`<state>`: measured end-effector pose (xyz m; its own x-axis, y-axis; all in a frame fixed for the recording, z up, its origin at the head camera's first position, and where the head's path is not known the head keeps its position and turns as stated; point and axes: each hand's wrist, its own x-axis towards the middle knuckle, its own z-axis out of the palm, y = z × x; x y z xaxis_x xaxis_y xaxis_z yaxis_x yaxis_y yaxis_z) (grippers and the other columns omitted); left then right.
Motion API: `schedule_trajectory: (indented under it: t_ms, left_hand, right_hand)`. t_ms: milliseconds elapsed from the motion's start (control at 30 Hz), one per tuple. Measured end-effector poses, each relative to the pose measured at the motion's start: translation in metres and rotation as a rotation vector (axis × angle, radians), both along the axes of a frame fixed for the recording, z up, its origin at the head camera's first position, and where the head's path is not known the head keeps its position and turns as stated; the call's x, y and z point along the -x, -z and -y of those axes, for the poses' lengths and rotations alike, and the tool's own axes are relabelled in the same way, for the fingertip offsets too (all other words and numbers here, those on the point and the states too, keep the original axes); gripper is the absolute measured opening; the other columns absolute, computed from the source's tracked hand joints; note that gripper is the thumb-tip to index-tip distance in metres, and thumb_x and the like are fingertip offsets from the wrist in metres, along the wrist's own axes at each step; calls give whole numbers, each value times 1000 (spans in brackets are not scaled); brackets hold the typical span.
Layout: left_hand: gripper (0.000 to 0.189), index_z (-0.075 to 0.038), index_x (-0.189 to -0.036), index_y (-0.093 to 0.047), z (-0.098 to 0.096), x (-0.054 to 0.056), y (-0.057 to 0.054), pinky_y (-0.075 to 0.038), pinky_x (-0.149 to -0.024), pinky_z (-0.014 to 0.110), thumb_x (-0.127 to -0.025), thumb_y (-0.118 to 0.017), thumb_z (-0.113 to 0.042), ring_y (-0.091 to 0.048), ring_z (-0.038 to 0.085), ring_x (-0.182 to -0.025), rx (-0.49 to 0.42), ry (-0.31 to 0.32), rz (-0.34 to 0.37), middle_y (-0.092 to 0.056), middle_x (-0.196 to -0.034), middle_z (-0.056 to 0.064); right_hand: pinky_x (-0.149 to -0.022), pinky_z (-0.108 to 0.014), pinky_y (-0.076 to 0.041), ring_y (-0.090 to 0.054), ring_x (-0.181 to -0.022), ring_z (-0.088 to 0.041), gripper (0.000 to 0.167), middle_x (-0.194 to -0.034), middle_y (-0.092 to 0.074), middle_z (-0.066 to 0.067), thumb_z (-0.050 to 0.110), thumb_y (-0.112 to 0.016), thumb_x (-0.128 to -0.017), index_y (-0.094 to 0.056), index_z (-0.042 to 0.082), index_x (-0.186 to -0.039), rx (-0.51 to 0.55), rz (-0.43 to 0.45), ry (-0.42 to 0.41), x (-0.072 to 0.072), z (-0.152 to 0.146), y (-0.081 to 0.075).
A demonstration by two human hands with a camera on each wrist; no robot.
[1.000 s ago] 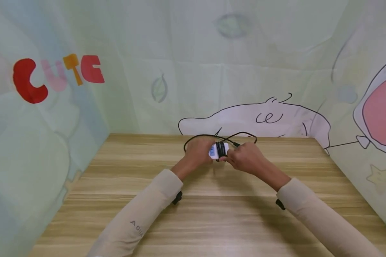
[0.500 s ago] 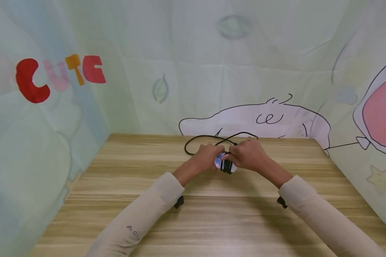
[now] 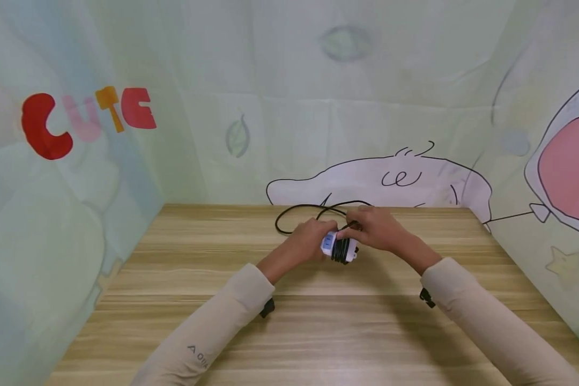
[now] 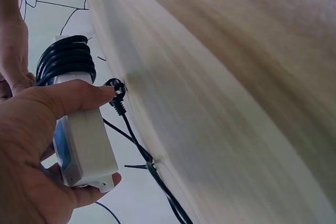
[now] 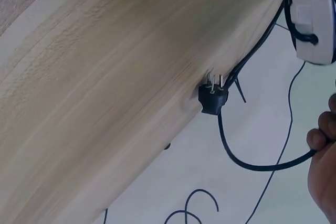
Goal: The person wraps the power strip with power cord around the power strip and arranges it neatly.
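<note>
My left hand (image 3: 312, 239) grips a small white power strip (image 3: 327, 244) with a blue socket face. Several turns of black cord (image 3: 340, 251) wrap around its middle. In the left wrist view, the thumb lies across the side of the power strip (image 4: 90, 148), near the windings (image 4: 65, 59). Just right of the strip, my right hand (image 3: 375, 229) pinches a free length of the cord, which the right wrist view shows running from the fingers (image 5: 317, 139) to a black plug (image 5: 212, 99). That plug has metal pins and lies by the wooden tabletop; in the head view it cannot be made out.
A loose loop of cord (image 3: 277, 220) lies behind the hands, near the back edge of the wooden table (image 3: 212, 257). Printed fabric walls (image 3: 207, 107) rise at the back and on both sides.
The strip has come nearer to me and tilted, showing its windings and right end more. My right hand has shifted from the strip's end to above it, drawing the cord along.
</note>
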<state>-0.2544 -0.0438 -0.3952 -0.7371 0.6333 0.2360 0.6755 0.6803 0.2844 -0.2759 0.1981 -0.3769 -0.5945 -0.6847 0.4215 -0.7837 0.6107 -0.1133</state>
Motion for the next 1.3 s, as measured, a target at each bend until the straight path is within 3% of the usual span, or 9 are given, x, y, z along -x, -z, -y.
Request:
schedule_trajectory:
  t_ms: [67,133,233,400,633,867,1100,1300]
  left_hand:
    - [52,-11,-121,-69,1,0,2,-64,-91,46,-80,-98,3,-76,29,-104,-13,11,9,-83,-117,10]
    - [51,-9,-123,-69,2,0,5,-64,-94,45,-82,-97,3,-76,29,-106,-26,17,25,-83,-119,11]
    - [50,-7,-125,-69,3,0,7,-64,-98,45,-84,-96,2,-77,29,-109,-45,30,37,-82,-121,13]
    - [48,-6,-125,-69,5,0,9,-63,-97,46,-85,-95,1,-75,31,-109,-83,68,22,-81,-119,15]
    - [51,-6,-126,-67,6,-1,10,-61,-97,47,-84,-95,2,-72,30,-108,-116,79,31,-79,-118,14]
    - [54,-5,-126,-65,7,-2,9,-61,-95,46,-82,-95,3,-72,30,-106,-161,89,37,-78,-117,15]
    - [58,-7,-128,-65,8,-1,12,-61,-95,46,-80,-96,4,-71,30,-108,-180,76,47,-77,-120,17]
    - [59,-4,-128,-67,7,2,11,-62,-92,45,-79,-98,0,-73,29,-103,-252,34,46,-80,-119,17]
  right_hand:
    - [-68,-29,-45,-51,-78,-9,26,-87,-63,2,37,-77,-107,-66,14,-99,20,92,-10,0,-2,-1]
    - [-77,-34,-50,-55,-88,-13,10,-97,-67,-1,20,-76,-108,-71,12,-108,41,161,-25,1,-4,-2]
    - [-83,-38,-55,-59,-96,-17,6,-105,-70,-5,11,-70,-111,-75,9,-114,65,217,-32,2,-7,-3]
    - [-85,-37,-57,-62,-98,-17,9,-108,-71,-6,11,-70,-111,-77,9,-116,119,250,-31,5,-10,0]
    - [-84,-39,-56,-65,-94,-16,9,-105,-75,-4,16,-74,-109,-80,12,-113,179,306,57,8,-13,6]
    - [-93,-43,-49,-59,-106,-23,22,-118,-78,-9,11,-64,-114,-83,9,-126,212,355,58,14,-13,12]
    - [-92,-42,-60,-72,-110,-27,25,-126,-80,-17,8,-63,-114,-81,3,-130,313,473,60,19,-9,23]
    - [-104,-32,-57,-73,-130,-35,30,-138,-79,-22,7,-57,-117,-79,0,-135,429,529,33,25,-4,35]
